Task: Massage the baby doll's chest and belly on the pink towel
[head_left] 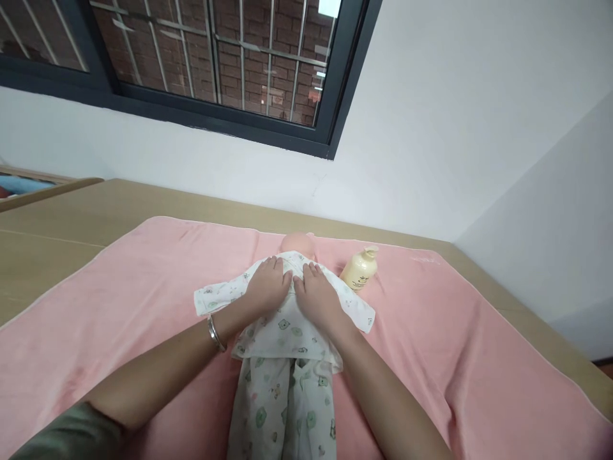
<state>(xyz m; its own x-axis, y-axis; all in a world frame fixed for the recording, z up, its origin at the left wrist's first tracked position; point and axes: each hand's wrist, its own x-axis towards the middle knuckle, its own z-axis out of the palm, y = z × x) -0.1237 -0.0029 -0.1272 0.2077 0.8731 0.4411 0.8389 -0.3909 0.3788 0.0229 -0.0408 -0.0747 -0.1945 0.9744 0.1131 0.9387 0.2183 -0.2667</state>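
Observation:
A baby doll (297, 244) in a white printed shirt (287, 329) and matching trousers (265, 409) lies stretched out on a pink blanket (167, 281). Only its smooth, bald head shows at the far end, and its face is not visible. Both sleeves spread out to the sides. My left hand (269, 282) rests flat on the left of the shirt's upper part, fingers pointing away from me. Beside it my right hand (316, 295) lies flat on the right of the same part, the two thumbs close together. Neither hand holds anything.
A pale yellow pump bottle (359, 269) stands on the blanket by the doll's right-hand sleeve. The blanket covers a wooden surface (158, 199) that meets a white wall (407, 128). Above is a dark-framed window (215, 121) with metal bars.

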